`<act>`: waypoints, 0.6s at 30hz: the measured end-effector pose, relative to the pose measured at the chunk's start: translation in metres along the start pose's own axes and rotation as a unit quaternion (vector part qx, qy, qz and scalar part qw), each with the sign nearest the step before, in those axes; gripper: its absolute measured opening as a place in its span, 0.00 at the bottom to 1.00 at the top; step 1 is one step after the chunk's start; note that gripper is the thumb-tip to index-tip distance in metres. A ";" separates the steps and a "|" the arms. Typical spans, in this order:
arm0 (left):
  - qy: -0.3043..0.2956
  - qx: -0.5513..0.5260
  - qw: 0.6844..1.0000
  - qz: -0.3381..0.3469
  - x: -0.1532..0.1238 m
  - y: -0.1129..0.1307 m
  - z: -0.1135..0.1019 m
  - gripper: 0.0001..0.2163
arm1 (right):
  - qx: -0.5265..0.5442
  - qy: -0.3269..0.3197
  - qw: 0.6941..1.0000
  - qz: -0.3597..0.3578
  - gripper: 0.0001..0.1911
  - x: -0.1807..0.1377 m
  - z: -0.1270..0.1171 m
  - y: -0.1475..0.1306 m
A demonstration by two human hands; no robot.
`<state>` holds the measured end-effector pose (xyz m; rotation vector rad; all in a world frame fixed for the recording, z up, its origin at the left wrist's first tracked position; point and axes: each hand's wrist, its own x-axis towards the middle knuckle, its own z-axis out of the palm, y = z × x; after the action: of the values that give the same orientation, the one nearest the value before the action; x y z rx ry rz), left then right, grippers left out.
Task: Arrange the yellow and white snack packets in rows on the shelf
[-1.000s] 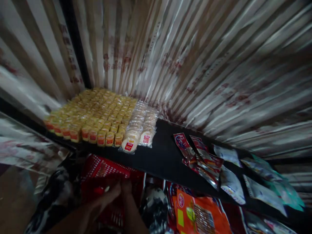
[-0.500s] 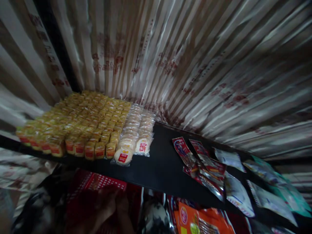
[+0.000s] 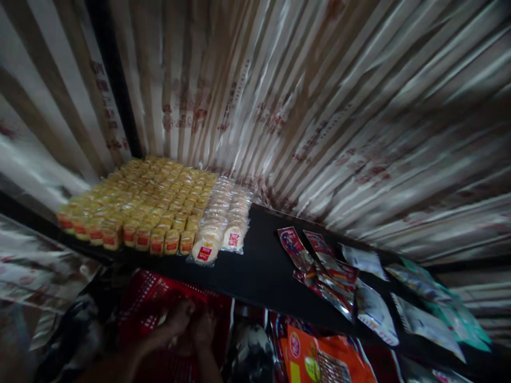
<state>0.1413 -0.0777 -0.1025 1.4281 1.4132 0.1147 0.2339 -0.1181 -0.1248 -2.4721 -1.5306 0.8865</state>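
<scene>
Down in the shade below the shelf edge, my two hands are close together over a red plastic basket (image 3: 138,298) with perforated sides. My left hand (image 3: 180,315) comes in from the lower left, its fingers curled. My right hand (image 3: 203,325) is just beside it, also with bent fingers. What they grip, if anything, is too dark to make out. Small pale shapes lie near the left hand inside the basket, their kind unclear.
A dark shelf (image 3: 255,271) carries rows of yellow-wrapped small cakes (image 3: 147,202), clear-wrapped round pale biscuits (image 3: 206,247), red snack packets (image 3: 297,250) and white pouches (image 3: 375,314). Below it lies an orange snack bag (image 3: 319,356). A printed plastic curtain (image 3: 247,96) hangs behind.
The view has shifted, with the cakes sitting further right and the packets slightly left. My hands show higher and more clearly in the basket, still close together.
</scene>
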 end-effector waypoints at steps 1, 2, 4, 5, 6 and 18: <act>0.004 0.002 1.000 0.004 -0.002 0.001 -0.008 0.10 | -0.004 0.014 1.000 0.001 0.23 -0.005 -0.009 -0.007; 0.007 0.003 1.000 0.010 -0.004 0.002 -0.018 0.11 | 0.000 0.026 1.000 -0.011 0.22 -0.010 -0.018 -0.014; 0.015 0.002 0.999 0.051 -0.010 0.006 -0.038 0.12 | 0.032 0.032 0.997 -0.065 0.19 -0.021 -0.039 -0.025; 0.010 -0.005 0.997 0.071 -0.013 0.008 -0.047 0.12 | 0.056 0.020 0.994 -0.091 0.16 -0.026 -0.049 -0.028; 0.007 -0.014 0.996 0.082 -0.016 0.011 -0.055 0.12 | 0.089 0.002 0.988 -0.122 0.15 -0.030 -0.058 -0.031; -0.101 -0.198 0.961 0.167 -0.073 0.064 -0.095 0.22 | 0.403 -0.075 0.899 -0.152 0.10 -0.063 -0.130 -0.008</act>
<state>0.0966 -0.0596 0.0245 1.2860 0.9103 0.4324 0.2752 -0.1400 0.0120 -1.5629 -1.1800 1.3224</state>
